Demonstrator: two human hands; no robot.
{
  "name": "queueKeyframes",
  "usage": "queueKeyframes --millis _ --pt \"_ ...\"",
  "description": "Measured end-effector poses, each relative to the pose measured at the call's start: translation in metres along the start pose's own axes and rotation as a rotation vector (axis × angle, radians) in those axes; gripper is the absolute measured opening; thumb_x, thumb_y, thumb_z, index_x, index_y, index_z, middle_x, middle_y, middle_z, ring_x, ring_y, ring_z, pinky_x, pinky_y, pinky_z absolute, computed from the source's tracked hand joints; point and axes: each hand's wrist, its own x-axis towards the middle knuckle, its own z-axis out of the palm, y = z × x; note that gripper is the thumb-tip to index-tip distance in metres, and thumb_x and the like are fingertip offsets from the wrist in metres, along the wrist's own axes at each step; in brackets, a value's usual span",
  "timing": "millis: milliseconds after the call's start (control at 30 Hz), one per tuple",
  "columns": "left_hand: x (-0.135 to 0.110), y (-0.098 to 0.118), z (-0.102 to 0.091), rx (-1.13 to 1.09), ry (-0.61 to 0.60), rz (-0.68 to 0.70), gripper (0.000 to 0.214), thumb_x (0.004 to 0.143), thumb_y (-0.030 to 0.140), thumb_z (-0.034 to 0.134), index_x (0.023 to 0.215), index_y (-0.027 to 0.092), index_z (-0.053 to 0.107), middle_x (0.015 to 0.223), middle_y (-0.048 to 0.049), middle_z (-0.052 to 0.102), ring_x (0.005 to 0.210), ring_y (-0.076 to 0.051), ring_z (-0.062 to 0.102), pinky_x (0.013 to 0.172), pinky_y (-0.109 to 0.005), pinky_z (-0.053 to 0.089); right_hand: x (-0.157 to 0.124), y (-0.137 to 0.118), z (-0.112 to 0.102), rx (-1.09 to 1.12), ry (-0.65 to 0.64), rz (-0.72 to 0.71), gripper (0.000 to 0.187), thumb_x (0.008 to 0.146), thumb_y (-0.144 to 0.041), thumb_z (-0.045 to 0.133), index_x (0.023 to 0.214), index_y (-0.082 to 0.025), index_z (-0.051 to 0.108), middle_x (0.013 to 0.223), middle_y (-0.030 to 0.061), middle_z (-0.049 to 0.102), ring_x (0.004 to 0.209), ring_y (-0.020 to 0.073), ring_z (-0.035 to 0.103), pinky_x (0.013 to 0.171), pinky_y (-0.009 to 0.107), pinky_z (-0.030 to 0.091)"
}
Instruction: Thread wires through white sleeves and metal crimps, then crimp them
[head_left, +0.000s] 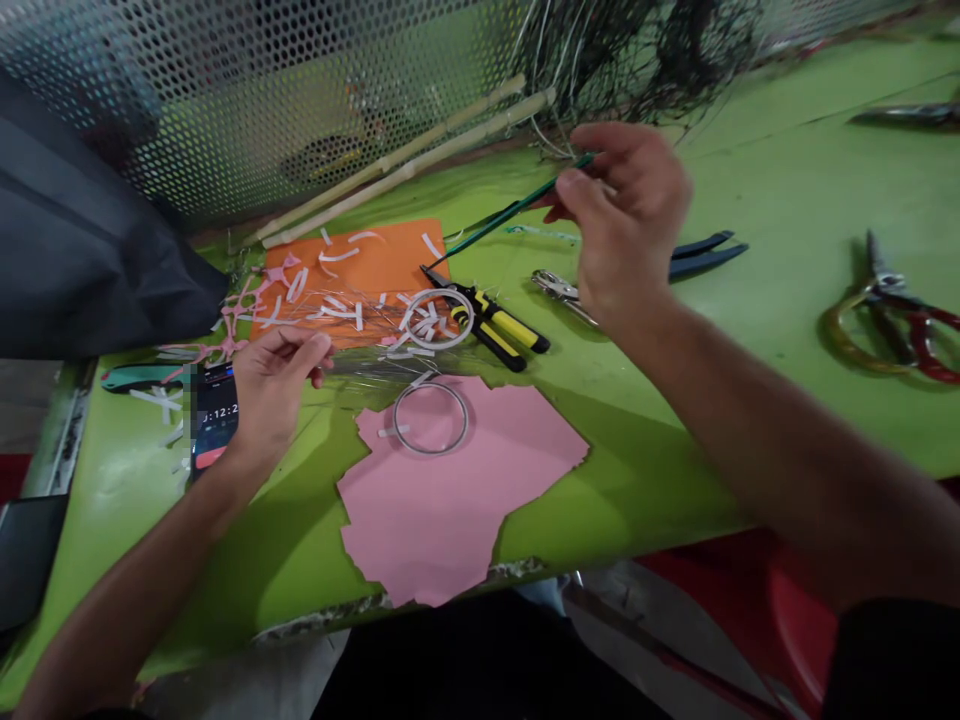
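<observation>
Green rod (517, 197) pinched in the right hand (626, 225); left hand (281, 385) curled beside fine wires (352, 312), its grip unclear. Just beyond that hand, white paper strips (339, 255) on an orange sheet (397, 262) could scatter if those wires snag and drag.

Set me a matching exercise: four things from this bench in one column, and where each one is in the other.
Things:
1. Thin green rod
2. Lower wire ring
3. Yellow-handled pliers
4. Looped-handle shears

Places:
A. Far right of the green tabletop
B. Pinched in the right hand
C. Tip overlapping the orange sheet
D. Lying on the pink paper

Pairs: 1-B, 2-D, 3-C, 4-A.
</observation>
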Motion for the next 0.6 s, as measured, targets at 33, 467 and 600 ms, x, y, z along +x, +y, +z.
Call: queueKeyframes --millis 33,467,600 --pt "0.0 0.001 0.0 -0.003 0.003 -0.003 0.015 0.072 0.027 0.083 0.07 0.02 0.07 0.067 0.0005 0.07 0.056 -0.008 0.06 0.048 -0.019 0.045 0.001 -0.001 0.0 0.067 -0.004 0.06 0.044 0.076 -0.049 0.088 0.108 -0.028 0.068 0.083 -0.0017 0.065 0.076 0.0129 0.064 0.073 0.028 0.053" --pt "-0.002 0.01 0.001 -0.037 -0.017 0.004 0.017 0.072 0.028 0.086 0.068 0.022 0.07 0.065 0.0009 0.068 0.056 -0.009 0.057 0.046 -0.02 0.044 -0.029 -0.066 0.015 0.189 -0.381 0.047 0.023 0.078 -0.028 0.089 0.1 -0.024 0.083 0.07 -0.0029 0.071 0.049 0.0069 0.058 0.038 0.022 0.035" --pt "-0.001 0.014 0.001 -0.106 0.004 -0.025 0.021 0.066 0.026 0.09 0.064 0.021 0.07 0.062 0.0 0.066 0.055 -0.009 0.054 0.044 -0.02 0.041 -0.04 -0.065 0.016 -0.016 -0.732 0.075 0.011 0.083 -0.019 0.081 0.093 -0.018 0.083 0.071 0.0002 0.076 0.055 0.0083 0.062 0.049 0.022 0.047"
